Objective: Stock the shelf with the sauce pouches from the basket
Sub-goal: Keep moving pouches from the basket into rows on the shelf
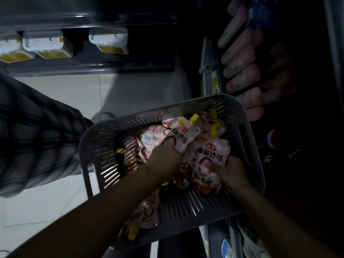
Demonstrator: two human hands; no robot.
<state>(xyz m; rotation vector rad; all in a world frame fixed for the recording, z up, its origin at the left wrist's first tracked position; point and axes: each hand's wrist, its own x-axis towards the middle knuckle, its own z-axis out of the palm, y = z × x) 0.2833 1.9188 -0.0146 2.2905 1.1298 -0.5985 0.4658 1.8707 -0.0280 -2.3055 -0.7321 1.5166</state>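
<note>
Both hands are down in the gray basket (186,207). The left hand (164,157) is curled round a sauce pouch (181,141) mid-basket, and the right hand (229,169) is gripping a second pouch (210,155) around 4 o'clock.

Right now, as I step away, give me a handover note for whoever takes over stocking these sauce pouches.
Left grip: down in the basket against a tilted pouch; fingers hidden, so hold unclear.
Right grip: holds a printed pouch, thumb across its front.
Other pouches lie heaped in the basket. A dim row of packs sits on the shelf beside it.
Done: can't tell how many are stocked.
Left: lift these out, shelve them, then the rest.
</note>
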